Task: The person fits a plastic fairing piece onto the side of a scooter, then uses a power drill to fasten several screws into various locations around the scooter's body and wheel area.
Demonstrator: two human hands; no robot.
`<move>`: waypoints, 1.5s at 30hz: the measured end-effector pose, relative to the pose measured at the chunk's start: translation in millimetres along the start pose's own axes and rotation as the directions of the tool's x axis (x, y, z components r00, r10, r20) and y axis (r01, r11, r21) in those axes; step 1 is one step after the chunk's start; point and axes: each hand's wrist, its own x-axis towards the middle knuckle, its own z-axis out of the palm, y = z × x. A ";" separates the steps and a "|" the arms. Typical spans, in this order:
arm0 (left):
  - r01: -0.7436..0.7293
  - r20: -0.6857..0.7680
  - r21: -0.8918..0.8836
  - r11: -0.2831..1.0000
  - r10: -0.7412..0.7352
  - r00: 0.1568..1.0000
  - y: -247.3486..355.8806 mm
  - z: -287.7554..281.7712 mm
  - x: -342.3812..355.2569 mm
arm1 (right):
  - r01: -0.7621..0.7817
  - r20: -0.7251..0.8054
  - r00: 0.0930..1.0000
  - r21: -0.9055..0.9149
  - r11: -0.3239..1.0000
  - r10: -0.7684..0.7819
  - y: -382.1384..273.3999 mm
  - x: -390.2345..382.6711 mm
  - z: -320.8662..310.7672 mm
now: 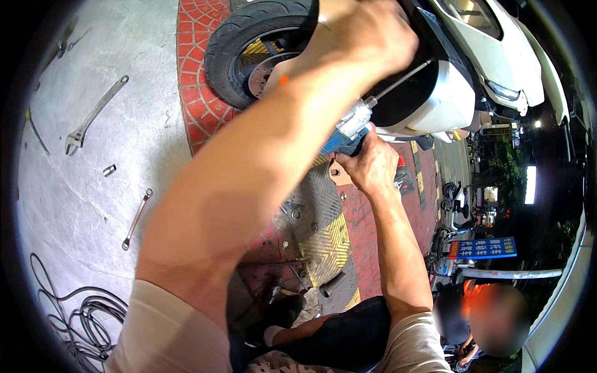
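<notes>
My right hand is wrapped round a blue-and-silver impact wrench, held just right of the middle. A long thin metal extension runs from its nose up toward the dark underside of a white-and-black scooter. My left arm crosses in front of the tool and hides part of it. Beyond it my left hand is curled and blurred beside the scooter body. Its fingers are hidden, so what it holds cannot be seen. Left of that hand is the scooter's black tyre with a brake disc.
On the pale concrete at left lie an adjustable wrench, a socket, a double-ended spanner and a coiled black cable. Small metal parts are scattered by a yellow-and-black ramp. A person in orange is at lower right.
</notes>
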 end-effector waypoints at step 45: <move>0.066 0.096 -0.775 0.629 0.014 0.995 -2.9 41.8 -18.1 | 0.106 -0.096 0.990 0.014 0.994 -0.104 4.4 24.4 30.4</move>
